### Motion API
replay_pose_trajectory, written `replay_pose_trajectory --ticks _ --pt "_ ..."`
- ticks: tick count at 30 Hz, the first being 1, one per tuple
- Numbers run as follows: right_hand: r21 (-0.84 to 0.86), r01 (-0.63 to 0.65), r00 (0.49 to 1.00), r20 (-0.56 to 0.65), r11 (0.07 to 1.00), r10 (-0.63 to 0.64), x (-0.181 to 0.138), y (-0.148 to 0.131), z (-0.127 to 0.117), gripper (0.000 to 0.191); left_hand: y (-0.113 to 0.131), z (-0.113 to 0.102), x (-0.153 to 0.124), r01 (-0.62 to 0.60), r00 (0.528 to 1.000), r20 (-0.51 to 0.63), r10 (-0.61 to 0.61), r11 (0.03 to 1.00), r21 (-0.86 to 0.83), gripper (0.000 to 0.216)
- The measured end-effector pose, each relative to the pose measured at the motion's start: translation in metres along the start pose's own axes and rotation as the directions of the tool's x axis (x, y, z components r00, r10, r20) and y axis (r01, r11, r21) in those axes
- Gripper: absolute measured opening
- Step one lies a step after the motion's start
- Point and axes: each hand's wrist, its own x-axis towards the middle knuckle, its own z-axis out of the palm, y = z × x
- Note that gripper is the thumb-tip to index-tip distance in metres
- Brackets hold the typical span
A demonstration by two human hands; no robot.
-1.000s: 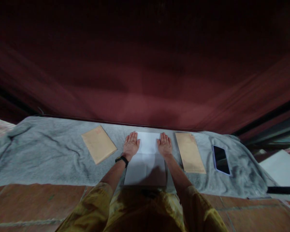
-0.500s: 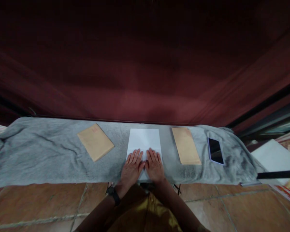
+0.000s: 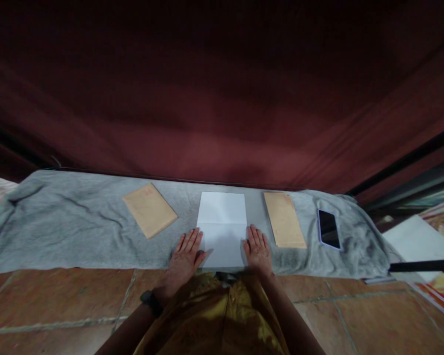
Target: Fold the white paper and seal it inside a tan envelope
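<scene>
A white sheet of paper [image 3: 222, 228] with a crease across its middle lies flat on a grey towel [image 3: 74, 227]. My left hand [image 3: 185, 256] rests flat with its fingers stretched out at the sheet's near left corner, thumb touching the edge. At the near right edge, my right hand [image 3: 257, 249] lies flat in the same way. Neither hand holds anything. A black watch [image 3: 150, 301] is on my left wrist.
A tan envelope [image 3: 150, 209] lies left of the sheet and another tan envelope [image 3: 284, 219] to its right. A dark phone [image 3: 328, 229] lies further right on the towel. Behind hangs a dark red curtain [image 3: 222, 108]. Terracotta floor tiles [image 3: 59, 305] run along the front.
My hands slid down the sheet from its far end to the near end, met in the middle, then spread apart to the sheet's two sides.
</scene>
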Motion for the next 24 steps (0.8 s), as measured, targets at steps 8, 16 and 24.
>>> replay_pose_trajectory --ticks 8,16,24 --pt "0.208 0.092 0.996 -0.001 0.974 -0.094 -0.001 0.029 -0.004 0.058 -0.006 -0.032 -0.017 -0.236 0.950 0.187 0.250 0.967 -0.098 0.051" --pt "0.315 0.088 0.991 0.066 0.945 -0.114 0.008 0.028 -0.020 0.062 -0.010 -0.031 -0.004 -0.154 0.982 0.057 0.180 0.940 -0.305 0.034" --pt "0.641 -0.030 0.999 0.047 0.767 0.001 0.014 0.021 -0.025 0.035 0.006 -0.080 0.022 0.177 0.983 0.109 -0.147 0.623 -0.762 0.036"
